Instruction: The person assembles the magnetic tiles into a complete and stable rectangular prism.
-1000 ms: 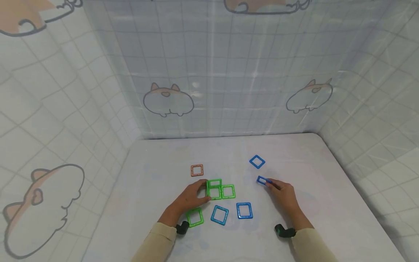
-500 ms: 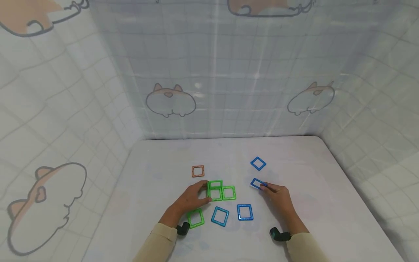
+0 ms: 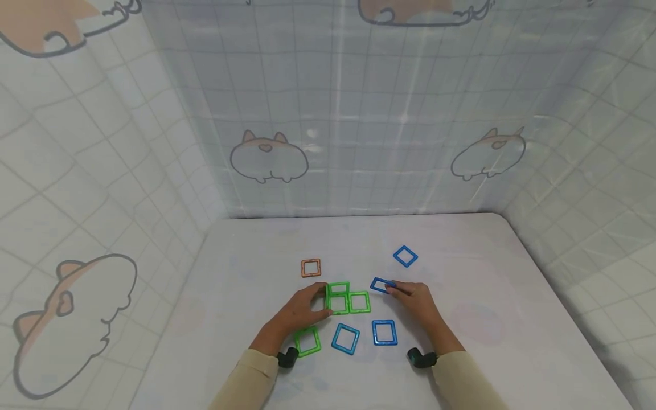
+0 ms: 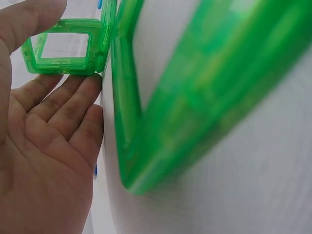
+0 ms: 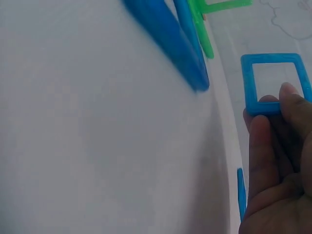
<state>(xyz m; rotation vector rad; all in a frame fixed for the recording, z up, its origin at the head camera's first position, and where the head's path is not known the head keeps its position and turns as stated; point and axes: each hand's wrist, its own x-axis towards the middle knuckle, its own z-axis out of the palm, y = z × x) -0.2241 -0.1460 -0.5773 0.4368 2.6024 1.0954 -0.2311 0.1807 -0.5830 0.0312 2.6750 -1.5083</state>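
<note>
Green square magnetic tiles (image 3: 338, 313) are joined left of the table's middle, some standing upright and one lying flat at the right side. My left hand (image 3: 294, 312) holds this group from its left, thumb at the front corner and fingers at the back. In the left wrist view an upright green tile (image 4: 95, 46) sits between thumb and fingers. My right hand (image 3: 422, 304) pinches a blue square magnetic tile (image 5: 249, 87) by one edge, thumb against fingers. That tile is tilted, a short gap to the right of the green group.
Nearer me lie a loose green tile (image 3: 310, 354), a light blue tile (image 3: 345, 326) and a blue tile (image 3: 384, 343). An orange tile (image 3: 311, 275) and another blue tile (image 3: 400, 251) lie farther back. Tile-patterned curtains (image 3: 369, 171) enclose the white table (image 3: 256, 239).
My right hand has moved left with the blue tile, bringing it nearer the green group. My left hand stays in place on the green tiles.
</note>
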